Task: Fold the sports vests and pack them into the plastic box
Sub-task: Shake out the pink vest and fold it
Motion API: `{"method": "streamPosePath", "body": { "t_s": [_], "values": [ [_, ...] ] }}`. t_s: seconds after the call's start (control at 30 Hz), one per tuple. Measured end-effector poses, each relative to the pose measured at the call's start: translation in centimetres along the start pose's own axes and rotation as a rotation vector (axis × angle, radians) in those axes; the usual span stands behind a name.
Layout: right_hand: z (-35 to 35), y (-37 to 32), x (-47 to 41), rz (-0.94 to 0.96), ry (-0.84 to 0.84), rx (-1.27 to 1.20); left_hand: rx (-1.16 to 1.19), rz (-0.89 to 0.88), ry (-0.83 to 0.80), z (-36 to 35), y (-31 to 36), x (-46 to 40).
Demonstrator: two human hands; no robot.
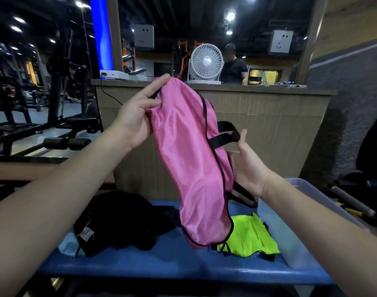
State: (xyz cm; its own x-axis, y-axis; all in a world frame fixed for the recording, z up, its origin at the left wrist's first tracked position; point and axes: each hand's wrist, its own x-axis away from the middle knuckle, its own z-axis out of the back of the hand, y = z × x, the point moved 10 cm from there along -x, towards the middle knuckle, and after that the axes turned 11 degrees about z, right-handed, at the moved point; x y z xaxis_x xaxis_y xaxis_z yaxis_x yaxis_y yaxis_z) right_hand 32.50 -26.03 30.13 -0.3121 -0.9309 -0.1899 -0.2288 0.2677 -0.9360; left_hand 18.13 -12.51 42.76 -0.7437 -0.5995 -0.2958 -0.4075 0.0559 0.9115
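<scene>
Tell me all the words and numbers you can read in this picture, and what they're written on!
There are none that can be read.
White tag on the black clothes: it has marks, but they are too small and blurred to read.
Pink vest, held up in the left hand: no print shows.
Yellow-green vest: no print shows.
White fan: no brand can be made out.
Wall sockets: only holes, no words.

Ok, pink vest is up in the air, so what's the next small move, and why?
Probably take the black strap with the right hand, which is open beside it. Only the left hand holds the pink vest, so it hangs bunched over the blue bench, too crumpled to fold.
</scene>
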Motion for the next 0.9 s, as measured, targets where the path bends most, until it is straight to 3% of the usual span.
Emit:
{"method": "streamPosePath", "body": {
  "t_s": [0.13,0.2,0.33,0.43,0.53,0.67,0.9],
  "values": [
    [-0.8,-1.4,-0.5,0.201,-0.067,-0.014,-0.083,0.064,0.246,4.0,-1.3,-1.3],
    [-0.6,-2.0,-0.9,0.300,-0.092,0.008,-0.115,0.128,0.274,4.9,-2.4,-1.5],
    [0.3,-3.4,-1.1,0.417,0.028,0.321,-0.062,0.349,0.106,4.9,-6.8,-1.5],
    [-1.1,-4.6,-0.6,0.516,0.021,0.490,-0.338,0.590,-0.075,3.6,-11.4,0.0],
    [-1.8,-4.2,-0.6,0.521,-0.007,0.590,-0.523,0.681,-0.235,1.5,-14.5,2.6],
    [-1.0,-2.6,-1.1,0.462,0.020,0.623,-0.448,0.560,-0.349,-0.5,-15.6,3.6],
    [-0.3,-2.0,-1.7,0.399,-0.038,0.657,-0.170,0.280,-0.128,1.8,-13.6,1.7]
  ]
}}
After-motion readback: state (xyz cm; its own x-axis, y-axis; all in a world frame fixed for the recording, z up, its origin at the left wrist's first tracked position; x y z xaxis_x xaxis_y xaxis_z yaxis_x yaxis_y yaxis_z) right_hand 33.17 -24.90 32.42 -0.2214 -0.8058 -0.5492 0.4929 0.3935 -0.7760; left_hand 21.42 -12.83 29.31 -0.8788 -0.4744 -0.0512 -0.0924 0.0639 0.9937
